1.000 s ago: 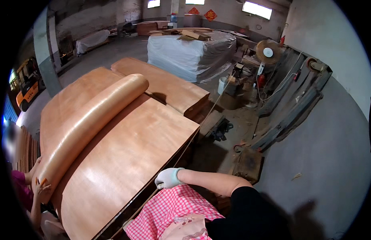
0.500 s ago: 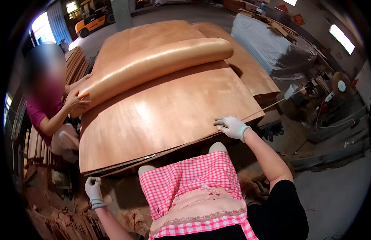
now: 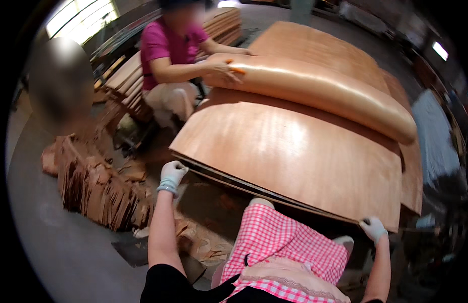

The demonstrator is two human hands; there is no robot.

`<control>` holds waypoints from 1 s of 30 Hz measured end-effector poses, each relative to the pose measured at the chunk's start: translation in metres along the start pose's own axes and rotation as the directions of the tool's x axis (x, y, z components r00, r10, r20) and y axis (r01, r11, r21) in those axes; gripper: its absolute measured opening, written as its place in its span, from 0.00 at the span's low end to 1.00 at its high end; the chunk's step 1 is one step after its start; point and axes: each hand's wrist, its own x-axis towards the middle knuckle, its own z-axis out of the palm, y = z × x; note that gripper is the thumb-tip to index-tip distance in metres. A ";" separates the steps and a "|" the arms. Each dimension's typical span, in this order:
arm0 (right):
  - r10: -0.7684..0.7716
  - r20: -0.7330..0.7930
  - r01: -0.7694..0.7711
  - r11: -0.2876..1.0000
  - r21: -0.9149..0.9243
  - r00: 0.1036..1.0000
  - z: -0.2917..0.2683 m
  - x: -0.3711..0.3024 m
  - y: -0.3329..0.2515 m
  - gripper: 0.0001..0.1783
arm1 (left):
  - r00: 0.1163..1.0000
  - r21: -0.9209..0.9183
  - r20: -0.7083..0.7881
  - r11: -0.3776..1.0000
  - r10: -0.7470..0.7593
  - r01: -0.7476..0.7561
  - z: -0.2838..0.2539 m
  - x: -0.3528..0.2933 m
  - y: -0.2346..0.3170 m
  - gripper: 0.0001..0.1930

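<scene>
Noting the landmark first: a long, glossy tan roll of thin wood-like sheet [image 3: 314, 88] lies across the stack. On its near side is the broad, reddish-tan flat sheet [image 3: 294, 156].

Hands: the white-gloved left hand [image 3: 174, 172], fingers curled, is at the sheet's near corner toward the roll's left end; whether it pinches the edge, cannot tell. The white-gloved right hand [image 3: 374, 229] meets the near edge, nearer the roll's right end; firm grasp or light touch, cannot tell. A co-worker in a magenta shirt [image 3: 165, 53] has hands on the roll's left end, with a small orange item [image 3: 237, 69] at one hand.

Risks (judged): a one-sided pull could skew or split the sheet, if it is as thin as it looks. The roll's right end has no hand on it, so a push at the left alone could swing it askew.

Appearance: smooth, faint grain, pale sheen mid-sheet, shadow beneath the roll. Near edge looks bowed, partly lens bend perhaps; a dark slit shows under it. No tear made out.
</scene>
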 end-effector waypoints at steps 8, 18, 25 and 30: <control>0.168 0.040 -0.171 0.977 0.127 0.985 0.015 0.029 0.050 0.12 | 0.994 0.156 -0.006 0.982 -0.111 0.110 -0.001 0.061 -0.033 0.11; 0.178 0.066 -0.186 0.970 0.159 0.982 0.013 0.042 0.021 0.11 | 0.958 0.273 0.108 0.934 -0.266 0.229 -0.005 0.131 -0.022 0.14; 0.158 0.109 -0.167 0.983 0.073 0.981 0.008 0.049 -0.004 0.13 | 0.934 0.464 0.229 0.874 -0.276 0.144 -0.003 0.150 -0.032 0.19; 0.133 0.114 -0.130 0.991 -0.034 0.985 0.011 0.056 -0.003 0.14 | 0.930 0.482 0.246 0.867 -0.274 0.128 0.003 0.151 -0.031 0.18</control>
